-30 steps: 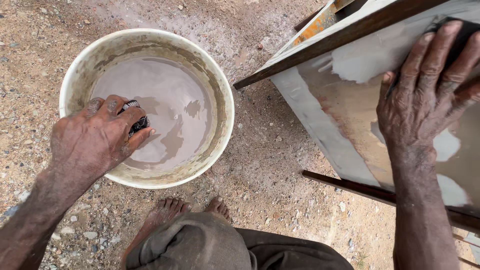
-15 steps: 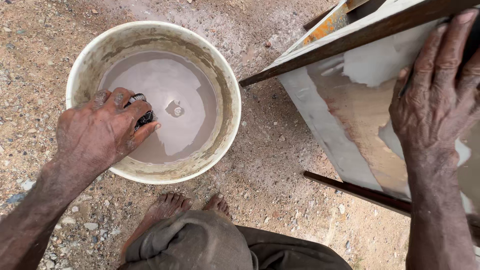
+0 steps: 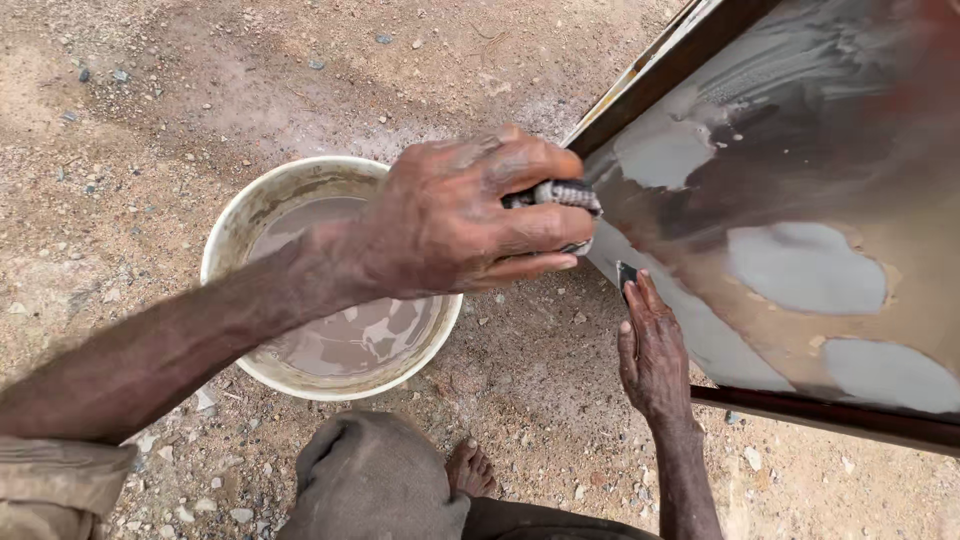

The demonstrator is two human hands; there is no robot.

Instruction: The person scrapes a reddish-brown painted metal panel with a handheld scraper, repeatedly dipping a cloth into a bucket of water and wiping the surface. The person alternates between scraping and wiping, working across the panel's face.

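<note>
Notably, left hand [image 3: 450, 225] clenched a wet pad [image 3: 565, 195] beside the panel [image 3: 800, 200]; right hand [image 3: 652, 350], fingers extended, touched the panel's lower edge.

A matt, mud-stained white plastic bucket [image 3: 232, 235] holds glossy grey water on rough gravel ground [image 3: 150, 90]; beside the bucket, a dark wood-framed panel [image 3: 800, 200] shows smooth, wet, patchy grey-brown coating.

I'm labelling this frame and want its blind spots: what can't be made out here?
Head view:
- Dark ribbed pad: mostly hidden inside the left hand.
- Round white plastic bucket of murky water: far rim covered by the left forearm.
- Wet grey framed panel: cut off by the picture's edges.
- Right hand: fingertips' hold unclear.
</note>
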